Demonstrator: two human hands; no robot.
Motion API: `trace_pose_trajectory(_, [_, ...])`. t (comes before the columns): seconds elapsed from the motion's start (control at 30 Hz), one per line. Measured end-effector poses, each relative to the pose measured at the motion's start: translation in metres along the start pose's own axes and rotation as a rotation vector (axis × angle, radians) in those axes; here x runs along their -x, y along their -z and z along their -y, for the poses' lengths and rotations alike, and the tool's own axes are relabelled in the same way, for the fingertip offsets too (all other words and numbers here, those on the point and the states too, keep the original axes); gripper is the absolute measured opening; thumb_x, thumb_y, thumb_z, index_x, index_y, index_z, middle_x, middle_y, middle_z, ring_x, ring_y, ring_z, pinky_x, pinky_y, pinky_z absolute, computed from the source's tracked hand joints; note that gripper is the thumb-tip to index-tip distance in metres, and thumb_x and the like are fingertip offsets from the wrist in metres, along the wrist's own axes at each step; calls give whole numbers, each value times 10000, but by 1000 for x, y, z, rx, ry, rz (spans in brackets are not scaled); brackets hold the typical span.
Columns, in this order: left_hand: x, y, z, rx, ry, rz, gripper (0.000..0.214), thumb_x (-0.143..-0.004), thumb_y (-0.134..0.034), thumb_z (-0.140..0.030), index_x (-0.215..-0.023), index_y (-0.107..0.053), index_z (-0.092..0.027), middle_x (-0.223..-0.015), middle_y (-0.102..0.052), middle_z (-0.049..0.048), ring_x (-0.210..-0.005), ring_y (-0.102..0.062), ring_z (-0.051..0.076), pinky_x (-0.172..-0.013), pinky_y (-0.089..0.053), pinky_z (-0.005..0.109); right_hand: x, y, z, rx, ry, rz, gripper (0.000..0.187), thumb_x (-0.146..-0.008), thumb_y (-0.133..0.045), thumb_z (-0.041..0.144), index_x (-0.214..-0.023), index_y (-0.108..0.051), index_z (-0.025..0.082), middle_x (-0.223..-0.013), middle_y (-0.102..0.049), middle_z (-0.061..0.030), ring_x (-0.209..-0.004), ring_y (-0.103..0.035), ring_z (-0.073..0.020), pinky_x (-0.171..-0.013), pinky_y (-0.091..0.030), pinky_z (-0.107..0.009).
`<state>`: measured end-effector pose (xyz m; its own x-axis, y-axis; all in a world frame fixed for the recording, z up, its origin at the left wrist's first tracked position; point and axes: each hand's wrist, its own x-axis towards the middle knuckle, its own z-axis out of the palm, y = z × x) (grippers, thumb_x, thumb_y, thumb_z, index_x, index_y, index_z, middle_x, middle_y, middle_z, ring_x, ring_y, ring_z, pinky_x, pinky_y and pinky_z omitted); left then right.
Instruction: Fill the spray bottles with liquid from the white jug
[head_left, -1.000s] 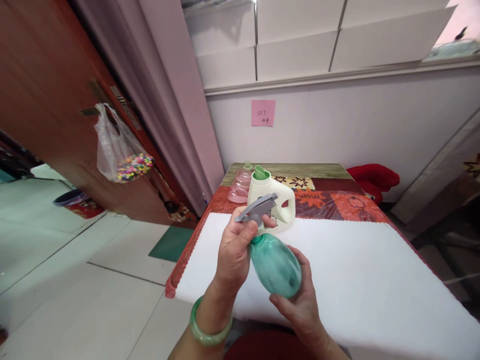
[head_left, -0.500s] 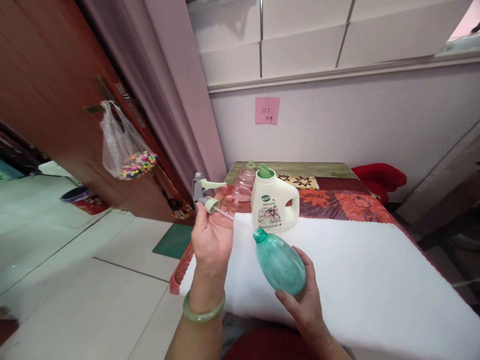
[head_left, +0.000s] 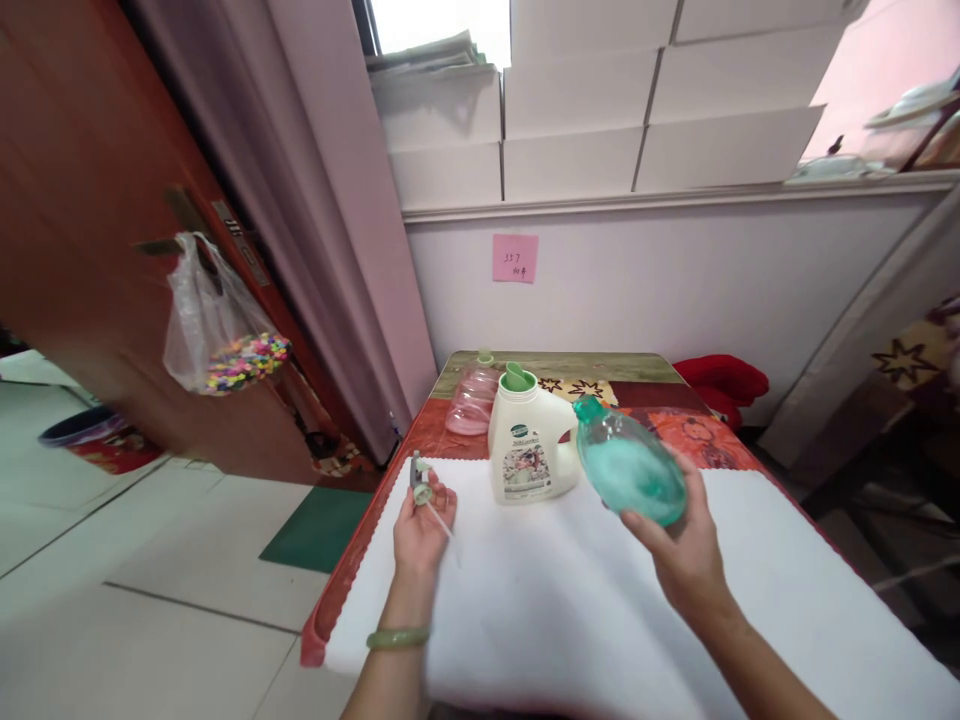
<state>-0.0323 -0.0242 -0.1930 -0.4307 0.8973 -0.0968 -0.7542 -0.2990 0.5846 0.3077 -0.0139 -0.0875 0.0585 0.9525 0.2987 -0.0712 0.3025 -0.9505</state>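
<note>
My left hand (head_left: 424, 520), palm up with fingers curled, holds a grey and pale green spray head (head_left: 419, 483) over the left part of the white cloth. Its thin clear tube points down to the right. My right hand (head_left: 686, 545) is wrapped round the lower end of a translucent teal bottle (head_left: 630, 465), tilted with its open neck toward the upper left. Between the hands stands a cream detergent jug (head_left: 525, 450) with a green spout and a handle on its right. Motion blurs the teal bottle slightly.
A clear pink-tinted plastic bottle (head_left: 471, 400) stands behind the jug, at left. White cloth (head_left: 525, 600) covers the near table. A bag of colourful beads (head_left: 244, 362) hangs from the door handle. Red fabric (head_left: 720, 385) lies beyond the table's right side.
My right hand has carried the teal bottle up and to the right, away from the spray head. My left hand has lowered with the spray head. The camera view has tilted upward.
</note>
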Motion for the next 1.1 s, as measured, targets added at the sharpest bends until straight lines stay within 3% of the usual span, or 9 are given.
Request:
trace_pose_trajectory(0.17, [-2, 17, 12, 115, 105, -20, 304, -1011, -427, -263, -1024, -729, -241, -967, -772, 45, -841, -722, 151, -884, -556, 385, -62, 0, 43, 182, 187, 64, 818, -669, -859, 462, -1369, -470, 292, -1366, -551, -103, -1202, -573, -317, -966, -514, -432])
trace_pose_trajectory(0.4, [-4, 24, 16, 222, 212, -8, 318, -1037, -425, -338, -1030, -723, -227, -926, -782, 42, -862, -740, 188, -930, -551, 428, -117, -3, 47, 280, 98, 322, 807, -692, -831, 492, -1386, -473, 291, -1282, -624, -93, -1108, -630, -306, -917, -540, -432])
trace_pose_trajectory(0.53, [-5, 27, 18, 230, 236, 6, 266, -1025, -469, -302, -1070, -722, -234, -955, -784, 50, -870, -743, 192, -936, -553, 437, -133, -8, 57, 350, 73, 410, 769, -670, -839, 442, -1351, -518, 282, -1305, -616, -90, -1123, -624, -316, -915, -548, -430])
trace_pose_trajectory(0.77, [-9, 28, 18, 208, 260, 5, 251, -1020, -485, -305, -1082, -721, -247, -968, -780, 48, -880, -744, 185, -944, -558, 433, -154, -8, 78, 374, -7, 586, 786, -693, -826, 384, -1389, -467, 322, -1246, -628, -71, -919, -665, -247, -709, -586, -354])
trace_pose_trajectory(1.1, [-11, 25, 20, 157, 274, -27, 303, -1034, -448, -297, -1017, -735, -204, -941, -780, 70, -860, -744, 177, -939, -567, 422, -178, -6, 105, 504, 3, 715, 772, -671, -828, 360, -1369, -506, 289, -1190, -688, -57, -1009, -682, -277, -839, -585, -398])
